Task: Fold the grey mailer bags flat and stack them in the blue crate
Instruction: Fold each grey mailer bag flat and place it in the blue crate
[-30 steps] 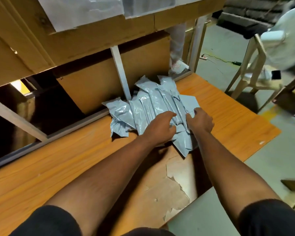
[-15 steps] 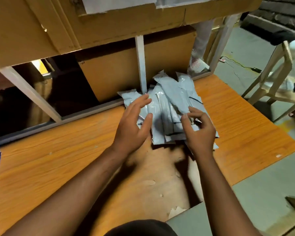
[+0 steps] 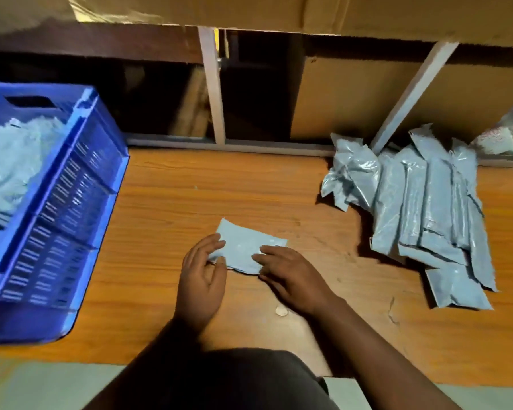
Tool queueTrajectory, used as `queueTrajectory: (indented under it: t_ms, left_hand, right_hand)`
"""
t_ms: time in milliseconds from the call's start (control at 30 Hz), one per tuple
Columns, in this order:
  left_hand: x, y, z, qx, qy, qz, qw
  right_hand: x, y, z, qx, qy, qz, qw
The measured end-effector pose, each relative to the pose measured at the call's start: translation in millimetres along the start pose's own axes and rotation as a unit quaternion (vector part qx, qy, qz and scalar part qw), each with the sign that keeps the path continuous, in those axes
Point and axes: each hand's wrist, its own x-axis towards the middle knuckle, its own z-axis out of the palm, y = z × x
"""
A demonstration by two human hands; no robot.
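Note:
One small grey mailer bag lies flat on the wooden table in front of me. My left hand pinches its left edge between thumb and fingers. My right hand lies on its right end with straight fingers pressing it down. A pile of grey mailer bags sits at the right of the table. The blue crate stands at the left edge, with grey bags inside it.
Behind the table runs a metal frame with white uprights and cardboard panels. A clear plastic packet lies at the far right. A small pale chip sits on the table near my right wrist.
Both hands left the pile and now work one bag at the table's middle. The view swung left, bringing the blue crate into sight and putting the pile at the right.

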Motion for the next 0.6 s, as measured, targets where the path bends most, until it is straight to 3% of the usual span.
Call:
queueTrajectory:
  t_ms: [100, 167, 267, 367, 600]
  left_hand:
    - [2.6, -8.7, -6.8, 0.066, -0.024, 0.025, 0.997]
    - [9.9, -15.0, -4.2, 0.089, -0.072, 0.018, 0.993]
    - [26.3, -24.0, 8.9, 0.187, -0.164, 0.028, 0.968]
    - [39.7, -34.8, 20.1, 0.290, -0.229, 0.050, 0.928]
    - [42.4, -49.1, 29.1, 0.371, -0.236, 0.084, 0.894]
  right_hand:
    - [-3.5, 7.7, -9.8, 0.003, -0.006, -0.009, 1.000]
    - [5.3, 1.5, -20.5, 0.008, 0.040, 0.015, 0.999]
    - [38.9, -20.3, -7.8, -0.036, 0.094, 0.103, 0.990]
    - [61.9, -31.6, 27.8, -0.142, 0.019, 0.194, 0.970]
    - [62.5, -26.0, 47.3, -0.223, -0.015, 0.217, 0.950]
